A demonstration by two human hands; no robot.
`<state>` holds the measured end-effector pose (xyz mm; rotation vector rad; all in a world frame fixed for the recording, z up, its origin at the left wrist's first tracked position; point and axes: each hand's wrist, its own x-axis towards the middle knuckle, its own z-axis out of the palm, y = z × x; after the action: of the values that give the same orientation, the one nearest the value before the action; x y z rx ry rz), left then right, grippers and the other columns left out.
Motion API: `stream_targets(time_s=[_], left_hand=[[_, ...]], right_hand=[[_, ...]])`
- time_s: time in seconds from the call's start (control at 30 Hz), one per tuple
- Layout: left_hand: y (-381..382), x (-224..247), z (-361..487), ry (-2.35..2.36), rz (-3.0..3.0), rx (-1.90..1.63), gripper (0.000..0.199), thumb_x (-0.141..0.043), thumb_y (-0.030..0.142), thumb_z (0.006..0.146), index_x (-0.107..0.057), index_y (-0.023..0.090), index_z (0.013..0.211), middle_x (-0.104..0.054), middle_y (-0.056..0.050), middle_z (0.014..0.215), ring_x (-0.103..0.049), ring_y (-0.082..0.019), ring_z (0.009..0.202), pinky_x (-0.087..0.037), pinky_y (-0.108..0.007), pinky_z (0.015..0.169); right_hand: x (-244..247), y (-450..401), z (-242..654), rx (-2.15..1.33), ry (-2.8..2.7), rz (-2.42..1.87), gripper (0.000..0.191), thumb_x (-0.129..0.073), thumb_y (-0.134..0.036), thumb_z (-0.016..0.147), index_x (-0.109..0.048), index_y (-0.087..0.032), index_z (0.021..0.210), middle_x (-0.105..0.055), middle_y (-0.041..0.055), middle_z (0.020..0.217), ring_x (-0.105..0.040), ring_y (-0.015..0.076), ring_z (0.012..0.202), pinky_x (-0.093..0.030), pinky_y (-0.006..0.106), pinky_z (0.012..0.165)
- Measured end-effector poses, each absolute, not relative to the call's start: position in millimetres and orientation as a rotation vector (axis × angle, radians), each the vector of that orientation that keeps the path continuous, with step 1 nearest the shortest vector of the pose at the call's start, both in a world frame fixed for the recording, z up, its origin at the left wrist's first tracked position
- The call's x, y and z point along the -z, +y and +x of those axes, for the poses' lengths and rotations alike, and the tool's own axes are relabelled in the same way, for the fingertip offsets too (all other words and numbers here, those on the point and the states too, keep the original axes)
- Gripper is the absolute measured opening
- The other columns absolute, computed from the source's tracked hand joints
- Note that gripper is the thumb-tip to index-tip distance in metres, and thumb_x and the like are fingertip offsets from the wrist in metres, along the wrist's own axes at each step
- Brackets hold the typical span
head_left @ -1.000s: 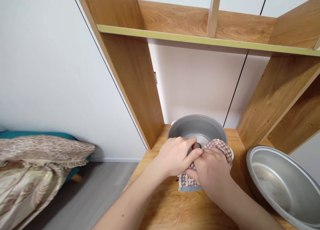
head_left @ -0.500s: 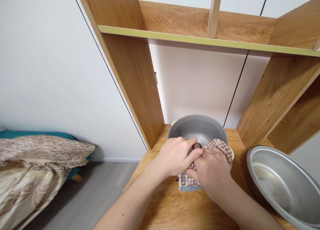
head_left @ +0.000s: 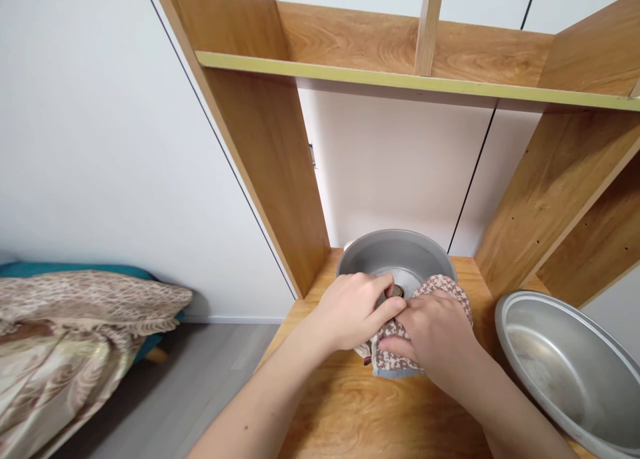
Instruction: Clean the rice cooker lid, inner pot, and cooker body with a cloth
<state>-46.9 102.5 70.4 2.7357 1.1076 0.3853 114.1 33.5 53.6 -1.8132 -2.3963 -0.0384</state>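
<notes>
So the right hand point(head_left: 440, 332) has its fingers clenched in a houndstooth cloth point(head_left: 395, 360), bunched right under them at the near side of a grey pot point(head_left: 400, 249). A flap of it, edged in blue-grey, hangs out on the near side of those fingers, and the rest pokes out past the knuckles. The left hand point(head_left: 353, 309) sits just beside, curled over the pot's near rim, thumb out toward the right hand. Its fingertips are mostly hidden, so I can't tell if they're grasping anything. There's a small round piece point(head_left: 399, 291) right by the bent left forefinger, over the pot's inside.

The pot itself is on a wooden bench point(head_left: 360, 412), opening out just beyond the fingers. Off to their right is a big silvery basin point(head_left: 575, 356), and well left of them there's a fringed blanket point(head_left: 75, 359).
</notes>
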Motion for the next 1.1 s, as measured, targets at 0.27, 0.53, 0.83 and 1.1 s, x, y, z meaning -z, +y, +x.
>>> stream_targets(time_s=[0.27, 0.53, 0.83, 1.1], left_hand=[[101.6, -70.9, -46.9, 1.107, 2.744, -0.387, 0.039, -0.034, 0.046, 0.100, -0.061, 0.023, 0.084, -0.065, -0.002, 0.068, -0.059, -0.021, 0.063, -0.034, -0.033, 0.059], [99.2, -73.2, -45.1, 1.139, 2.705, -0.347, 0.039, -0.033, 0.048, 0.098, -0.060, 0.023, 0.085, -0.065, -0.002, 0.070, -0.057, -0.022, 0.064, -0.033, -0.033, 0.061], [98.9, -71.6, -43.8, 1.157, 2.695, -0.350, 0.039, -0.033, 0.049, 0.097, -0.058, 0.023, 0.084, -0.063, -0.002, 0.069, -0.055, -0.022, 0.064, -0.029, -0.033, 0.060], [98.0, -70.1, -41.1, 1.185, 2.706, -0.359, 0.040, -0.032, 0.051, 0.099, -0.054, 0.023, 0.081, -0.060, -0.002, 0.066, -0.055, -0.022, 0.062, -0.026, -0.032, 0.059]], right_hand=[[-49.7, 35.4, 121.4, 0.080, -2.439, -1.774, 0.036, -0.087, -0.056, 0.082, -0.081, -0.021, 0.090, -0.082, 0.0064, 0.091, -0.076, 0.0259, 0.089, -0.045, 0.036, 0.088], [-48.7, 36.0, 118.4, 0.061, -2.408, -1.805, 0.039, -0.086, -0.057, 0.082, -0.081, -0.020, 0.092, -0.082, 0.0080, 0.089, -0.077, 0.0263, 0.088, -0.048, 0.037, 0.090], [-52.8, 37.1, 116.9, 0.036, -2.434, -1.813, 0.038, -0.085, -0.056, 0.084, -0.081, -0.019, 0.092, -0.082, 0.0094, 0.089, -0.078, 0.0272, 0.088, -0.050, 0.036, 0.086], [-44.0, 37.6, 107.2, 0.095, -2.357, -1.800, 0.036, -0.088, -0.055, 0.082, -0.081, -0.020, 0.085, -0.082, 0.0098, 0.084, -0.078, 0.0271, 0.083, -0.052, 0.036, 0.085]])
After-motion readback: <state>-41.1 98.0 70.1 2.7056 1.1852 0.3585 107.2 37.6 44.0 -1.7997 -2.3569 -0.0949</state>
